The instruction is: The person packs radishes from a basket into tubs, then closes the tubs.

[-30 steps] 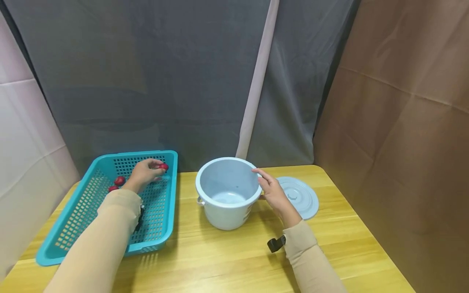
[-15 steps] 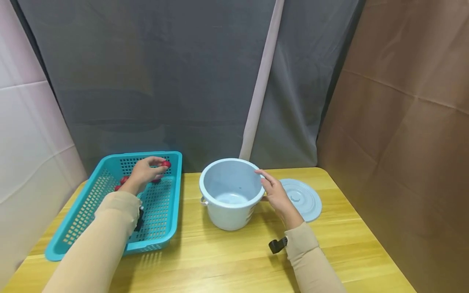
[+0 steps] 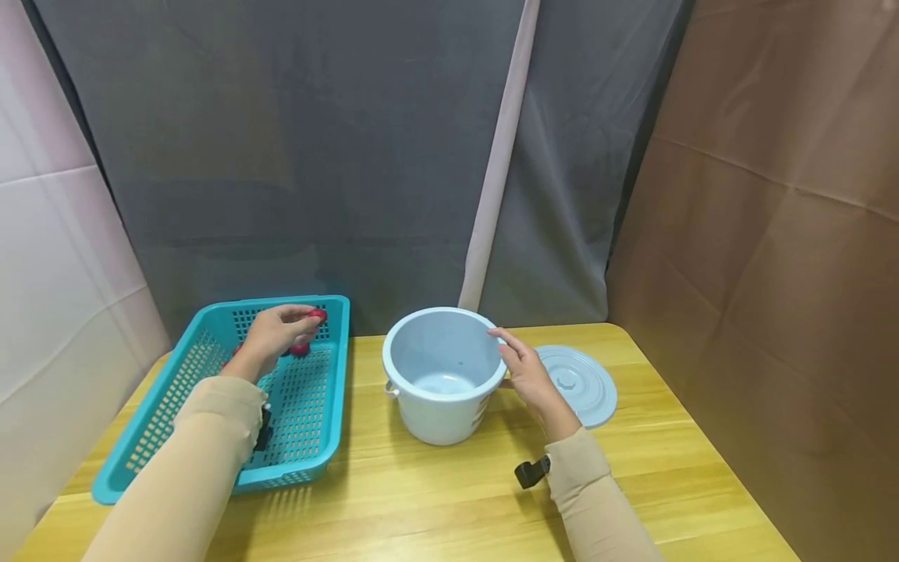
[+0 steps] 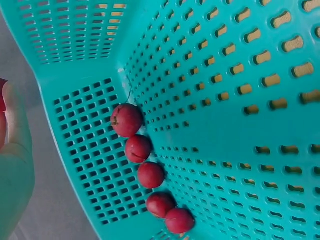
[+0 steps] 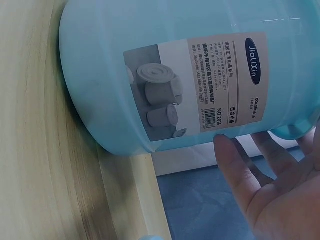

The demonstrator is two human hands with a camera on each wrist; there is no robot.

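My left hand is up at the far end of the teal basket, and its grip is pinching one small red fruit between thumb and fingertips, lifted just above the basket floor. From the head view a second red fruit shows right under that hand. The left wrist camera gives me the better look down there: five red fruits lined up in a row along the crease where the basket's floor meets its wall, each touching the next. At that frame's left edge I catch only a sliver of my own finger, with a bit of red against it.

Over on the other side, my right hand sits against the right flank of the pale blue bucket, fingers stretched out straight, the tips reaching up to the rim. That grip is spread, not closed round anything. The right wrist camera shows the palm and fingers flat beside the bucket wall, just below a printed label stuck on its side. The bucket stands upright on the wooden table with its mouth uncovered, and I can see nothing inside it.

The round lid lies flat on the table just right of the bucket, behind my right hand. The basket sits left of the bucket, near it but not touching.
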